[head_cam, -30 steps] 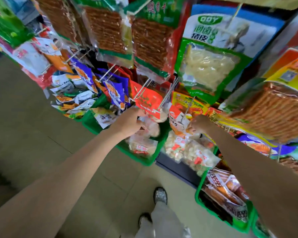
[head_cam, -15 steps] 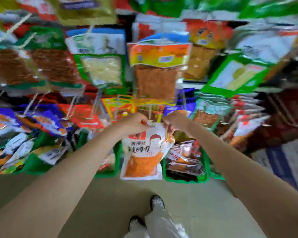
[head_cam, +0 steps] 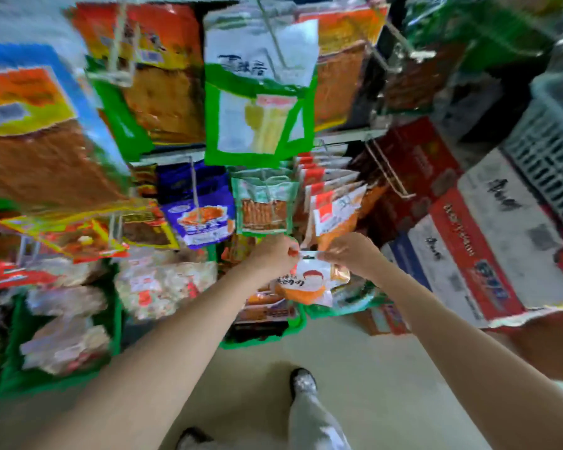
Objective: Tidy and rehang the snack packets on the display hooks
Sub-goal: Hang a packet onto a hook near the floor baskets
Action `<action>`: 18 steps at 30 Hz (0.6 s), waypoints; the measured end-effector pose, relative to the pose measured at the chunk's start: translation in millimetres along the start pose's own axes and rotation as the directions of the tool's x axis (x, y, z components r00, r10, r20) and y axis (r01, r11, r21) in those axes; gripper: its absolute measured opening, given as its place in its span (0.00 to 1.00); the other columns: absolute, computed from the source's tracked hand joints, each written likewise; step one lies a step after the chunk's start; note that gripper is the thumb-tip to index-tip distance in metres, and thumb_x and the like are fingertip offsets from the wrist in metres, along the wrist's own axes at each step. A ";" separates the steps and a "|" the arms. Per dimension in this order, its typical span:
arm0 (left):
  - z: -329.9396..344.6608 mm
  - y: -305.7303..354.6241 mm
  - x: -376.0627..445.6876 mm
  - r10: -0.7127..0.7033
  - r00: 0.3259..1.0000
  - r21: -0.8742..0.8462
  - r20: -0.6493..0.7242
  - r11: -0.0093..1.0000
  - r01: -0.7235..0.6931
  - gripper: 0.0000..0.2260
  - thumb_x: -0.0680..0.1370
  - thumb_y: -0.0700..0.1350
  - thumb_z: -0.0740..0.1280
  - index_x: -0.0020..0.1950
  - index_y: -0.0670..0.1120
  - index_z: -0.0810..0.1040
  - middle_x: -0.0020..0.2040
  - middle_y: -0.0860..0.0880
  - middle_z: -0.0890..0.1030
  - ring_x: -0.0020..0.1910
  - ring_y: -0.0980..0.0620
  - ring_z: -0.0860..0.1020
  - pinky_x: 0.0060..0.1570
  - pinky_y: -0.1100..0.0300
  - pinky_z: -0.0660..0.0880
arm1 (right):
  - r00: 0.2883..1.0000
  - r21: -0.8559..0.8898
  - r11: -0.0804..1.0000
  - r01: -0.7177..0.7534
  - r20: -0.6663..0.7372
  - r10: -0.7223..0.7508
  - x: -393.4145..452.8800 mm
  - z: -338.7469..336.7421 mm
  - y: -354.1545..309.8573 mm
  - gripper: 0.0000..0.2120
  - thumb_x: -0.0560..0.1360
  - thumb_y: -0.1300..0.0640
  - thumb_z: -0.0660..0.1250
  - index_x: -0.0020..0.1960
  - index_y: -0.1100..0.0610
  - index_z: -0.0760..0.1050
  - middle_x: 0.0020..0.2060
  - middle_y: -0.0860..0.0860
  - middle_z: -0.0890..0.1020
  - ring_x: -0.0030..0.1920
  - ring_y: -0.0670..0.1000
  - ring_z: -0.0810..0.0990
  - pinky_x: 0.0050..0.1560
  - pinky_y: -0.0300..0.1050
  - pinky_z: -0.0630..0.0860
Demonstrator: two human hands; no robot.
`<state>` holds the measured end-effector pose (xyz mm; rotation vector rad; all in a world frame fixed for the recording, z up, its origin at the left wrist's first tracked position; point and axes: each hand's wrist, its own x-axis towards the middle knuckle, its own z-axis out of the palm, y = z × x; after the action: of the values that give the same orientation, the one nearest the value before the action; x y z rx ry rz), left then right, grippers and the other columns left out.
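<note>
I hold a white and orange snack packet (head_cam: 307,282) by its top edge with both hands. My left hand (head_cam: 273,254) pinches the top left corner and my right hand (head_cam: 350,254) pinches the top right. The packet hangs just below a row of matching white and orange packets (head_cam: 333,206) on a hook. Left of that row hangs a green-edged packet (head_cam: 264,206) and a purple packet (head_cam: 199,212). A bare wire hook (head_cam: 389,172) sticks out to the right of the row. The frame is blurred.
Large packets hang on the upper hooks, among them a green and white one (head_cam: 260,92). Green bins (head_cam: 62,368) with bagged snacks stand on the floor at left. Cardboard boxes (head_cam: 468,241) and a grey crate (head_cam: 546,151) are stacked at right. My foot (head_cam: 303,383) is below.
The view has swung to the right along the display. My hands have carried the white and orange packet to the right, to below the matching row.
</note>
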<state>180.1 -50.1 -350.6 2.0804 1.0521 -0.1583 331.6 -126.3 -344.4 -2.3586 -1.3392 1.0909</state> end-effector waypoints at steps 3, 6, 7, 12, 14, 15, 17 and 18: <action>24.5 34.2 37.3 -0.022 0.999 -0.056 -0.044 0.998 0.019 0.11 0.78 0.43 0.61 0.53 0.41 0.80 0.52 0.43 0.82 0.51 0.45 0.79 0.45 0.60 0.71 | 0.995 0.014 1.000 -0.028 -0.091 0.029 21.7 -28.7 41.2 0.16 0.72 0.50 0.70 0.54 0.60 0.80 0.54 0.55 0.82 0.57 0.53 0.78 0.54 0.40 0.71; 41.2 65.7 73.3 -0.030 0.993 -0.111 -0.113 0.994 0.017 0.11 0.78 0.41 0.60 0.48 0.38 0.80 0.47 0.41 0.82 0.43 0.48 0.77 0.41 0.60 0.70 | 0.986 0.021 1.000 -0.016 -0.168 0.020 44.3 -56.2 72.1 0.15 0.72 0.49 0.70 0.52 0.59 0.81 0.53 0.54 0.82 0.55 0.52 0.79 0.50 0.38 0.70; 44.7 74.4 85.0 -0.034 0.991 -0.114 -0.131 0.993 0.019 0.11 0.78 0.40 0.60 0.48 0.37 0.80 0.47 0.40 0.82 0.41 0.49 0.76 0.40 0.61 0.70 | 0.981 0.019 1.000 -0.015 -0.194 0.019 52.4 -63.5 80.1 0.15 0.72 0.49 0.69 0.51 0.59 0.81 0.53 0.54 0.82 0.54 0.51 0.79 0.48 0.36 0.68; 55.0 82.3 140.0 -0.095 0.987 -0.113 -0.133 0.990 0.080 0.11 0.78 0.39 0.60 0.56 0.37 0.79 0.55 0.40 0.80 0.51 0.45 0.79 0.55 0.57 0.73 | 0.982 -0.024 1.000 -0.004 -0.191 -0.001 98.4 -75.3 101.5 0.16 0.74 0.49 0.67 0.54 0.60 0.80 0.56 0.55 0.81 0.58 0.52 0.78 0.54 0.39 0.70; 56.5 72.1 159.3 -0.124 0.987 -0.115 -0.098 0.987 0.113 0.11 0.78 0.40 0.61 0.55 0.37 0.79 0.55 0.40 0.81 0.52 0.44 0.79 0.57 0.56 0.74 | 0.989 -0.052 0.999 -0.013 -0.147 0.005 117.9 -70.3 105.1 0.17 0.75 0.49 0.66 0.56 0.60 0.79 0.60 0.55 0.79 0.61 0.53 0.75 0.61 0.43 0.70; 56.8 67.6 166.7 -0.133 0.987 -0.097 -0.086 0.987 0.125 0.11 0.78 0.40 0.61 0.55 0.37 0.79 0.55 0.40 0.81 0.52 0.44 0.79 0.56 0.58 0.74 | 0.992 -0.071 0.997 -0.020 -0.128 0.011 126.9 -67.5 105.8 0.18 0.76 0.48 0.65 0.57 0.60 0.78 0.62 0.55 0.77 0.63 0.54 0.74 0.62 0.44 0.69; 56.1 60.8 178.8 -0.138 0.986 -0.060 -0.095 0.989 0.132 0.12 0.78 0.41 0.61 0.57 0.38 0.78 0.57 0.42 0.80 0.54 0.45 0.79 0.57 0.60 0.72 | 0.993 -0.113 0.993 -0.029 -0.115 0.016 141.2 -64.0 106.1 0.18 0.77 0.48 0.62 0.56 0.60 0.78 0.62 0.56 0.77 0.63 0.55 0.74 0.63 0.46 0.69; 55.5 59.2 183.9 -0.133 0.984 -0.060 -0.115 0.990 0.126 0.12 0.78 0.41 0.61 0.58 0.38 0.78 0.58 0.42 0.79 0.55 0.46 0.78 0.59 0.59 0.72 | 0.992 -0.124 0.992 -0.027 -0.124 0.012 147.6 -63.2 106.5 0.18 0.77 0.48 0.61 0.56 0.61 0.78 0.61 0.56 0.77 0.62 0.56 0.74 0.62 0.45 0.69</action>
<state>354.8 6.6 -432.2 1.9948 1.2513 -0.0715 490.4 -56.1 -427.9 -2.4876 -1.3808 0.8739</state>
